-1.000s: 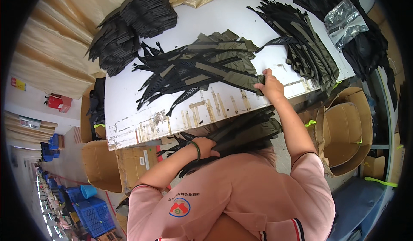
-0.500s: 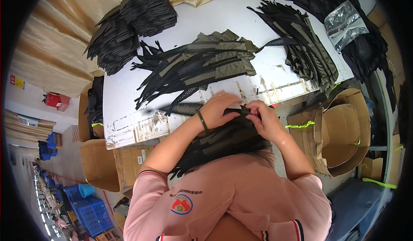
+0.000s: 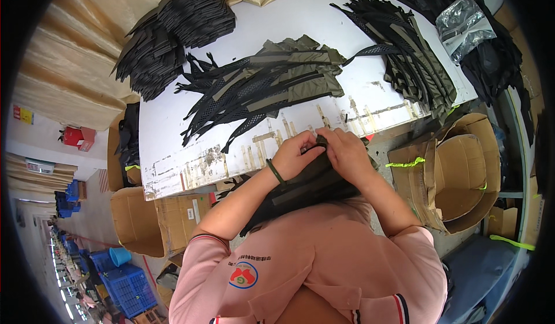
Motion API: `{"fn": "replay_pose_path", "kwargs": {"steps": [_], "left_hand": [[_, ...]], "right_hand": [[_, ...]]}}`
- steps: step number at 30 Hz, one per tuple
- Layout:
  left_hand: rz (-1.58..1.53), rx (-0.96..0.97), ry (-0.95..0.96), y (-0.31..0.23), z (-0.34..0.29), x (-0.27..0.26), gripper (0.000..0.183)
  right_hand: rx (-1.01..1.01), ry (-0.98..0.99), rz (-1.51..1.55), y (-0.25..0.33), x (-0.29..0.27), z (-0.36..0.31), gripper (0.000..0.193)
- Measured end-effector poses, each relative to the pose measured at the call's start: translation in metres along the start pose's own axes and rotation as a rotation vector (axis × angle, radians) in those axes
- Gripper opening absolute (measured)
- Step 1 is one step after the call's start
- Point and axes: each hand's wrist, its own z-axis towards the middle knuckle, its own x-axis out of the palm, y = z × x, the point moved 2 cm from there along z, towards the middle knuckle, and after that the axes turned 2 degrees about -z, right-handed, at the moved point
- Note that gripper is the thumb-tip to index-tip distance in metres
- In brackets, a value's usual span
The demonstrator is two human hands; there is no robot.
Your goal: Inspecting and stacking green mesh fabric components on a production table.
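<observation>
Close together at the table's front edge, my left hand (image 3: pixel 295 155) and my right hand (image 3: pixel 350 155) pinch a dark fabric strap piece (image 3: pixel 319 143) between their fingertips. The fingers cover most of the pinched part, so its exact shape cannot be seen. Below the hands, more black and olive fabric pieces (image 3: pixel 300 188) lie across my lap. A dark green bangle (image 3: pixel 276 172) circles my left wrist. Just beyond the hands, a spread of black mesh and olive strap pieces (image 3: pixel 272 87) lies on the white table (image 3: pixel 243 156).
Black cut pieces are stacked (image 3: pixel 196 14) at the back left. Another pile of strap pieces (image 3: pixel 413 58) lies at the right, beside black fabric with a clear plastic bag (image 3: pixel 465 28). Cardboard boxes stand right (image 3: pixel 416 194) and left (image 3: pixel 136 220), below table height.
The mesh strap that stretched left over the table edge has been drawn down off it. My hands have come closer together, the right one moving slightly left and up.
</observation>
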Motion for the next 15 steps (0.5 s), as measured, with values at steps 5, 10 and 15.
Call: {"fn": "replay_pose_path", "kwargs": {"steps": [5, 10, 15], "left_hand": [[0.099, 0.050, -0.071, 0.003, -0.008, -0.003, 0.019], [0.206, 0.171, -0.048, -0.007, -0.018, 0.002, 0.019], [0.406, 0.462, -0.059, -0.015, -0.031, 0.012, 0.018]], "right_hand": [[-0.080, 0.024, 0.029, -0.011, 0.005, 0.003, 0.025], [-0.053, 0.071, 0.151, -0.010, -0.003, 0.015, 0.005], [0.358, 0.114, 0.525, -0.031, 0.017, 0.005, 0.010]]}}
